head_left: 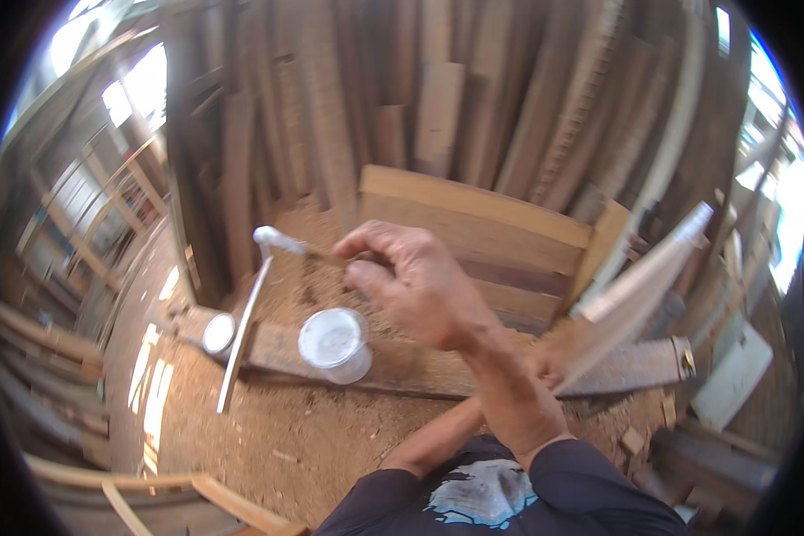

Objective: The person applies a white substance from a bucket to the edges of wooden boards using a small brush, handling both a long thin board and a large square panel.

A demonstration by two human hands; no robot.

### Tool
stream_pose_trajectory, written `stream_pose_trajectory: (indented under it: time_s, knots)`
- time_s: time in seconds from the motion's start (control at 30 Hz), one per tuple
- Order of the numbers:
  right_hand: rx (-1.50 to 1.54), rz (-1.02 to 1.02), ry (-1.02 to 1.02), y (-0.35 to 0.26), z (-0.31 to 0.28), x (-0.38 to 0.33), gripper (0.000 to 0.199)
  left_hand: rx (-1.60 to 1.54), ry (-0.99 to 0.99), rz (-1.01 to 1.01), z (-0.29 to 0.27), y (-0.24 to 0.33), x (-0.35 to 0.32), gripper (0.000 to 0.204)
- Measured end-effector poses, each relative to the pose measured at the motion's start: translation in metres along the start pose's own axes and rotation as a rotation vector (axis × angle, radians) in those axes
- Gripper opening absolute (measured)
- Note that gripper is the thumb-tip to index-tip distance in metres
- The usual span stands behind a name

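Observation:
My right hand reaches out over the bench plank, its fingers pinched round a thin stick. A thick white paste coats the stick's far end. From there a long, narrow white line slants down past the plank's edge; I cannot tell whether it is a strand of paste or a separate strip. Below my right hand stands a clear plastic tub with whitish contents. My left hand, crossed under my right forearm and partly hidden, grips the lower end of a wooden board tilted up to the right. That board's far end looks whitish.
The bench plank runs crosswise in front of me. A small white-topped container stands at its left end. Stacked boards lie beyond, with upright planks behind. Sawdust covers the ground. Offcuts lie at the right.

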State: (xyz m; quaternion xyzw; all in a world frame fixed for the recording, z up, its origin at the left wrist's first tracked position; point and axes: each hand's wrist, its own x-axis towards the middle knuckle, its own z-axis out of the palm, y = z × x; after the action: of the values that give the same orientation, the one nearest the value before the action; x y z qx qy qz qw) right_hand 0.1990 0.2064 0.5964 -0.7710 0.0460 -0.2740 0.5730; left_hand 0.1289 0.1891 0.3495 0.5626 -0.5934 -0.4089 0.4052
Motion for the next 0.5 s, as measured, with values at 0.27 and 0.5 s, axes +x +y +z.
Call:
stream_pose_trajectory:
  time_s: [0.27,0.5]
  knots:
    - [-0.222,-0.331,0.523,-0.041,-0.167,-0.134,0.02,-0.317,0.01,0.22,0.013,-0.012,0.028,0.027]
    - [-0.538,0.148,0.767,-0.004,-0.271,-0.235,0.022,-0.391,0.109,0.253,0.018,0.002,0.009,0.026]
